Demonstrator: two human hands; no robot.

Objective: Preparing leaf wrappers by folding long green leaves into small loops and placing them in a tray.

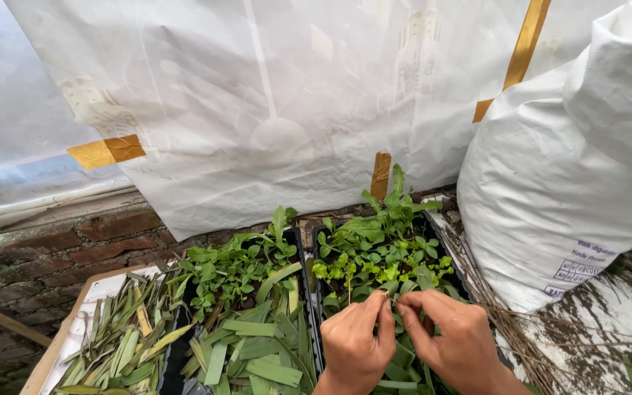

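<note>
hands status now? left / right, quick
Left hand: fingers pinched shut on a thin green stem over the right seedling tray.
Right hand: pinched on the same stem.

Left hand [354,342] and right hand [453,338] pinch (fingertips meeting)

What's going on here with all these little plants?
A person's left hand and right hand meet over the right black seedling tray, pinching a thin green stem between their fingertips. A second tray of seedlings and cut leaf strips sits to its left, with more cut leaves on a board. A white sack stands at the right.
</note>
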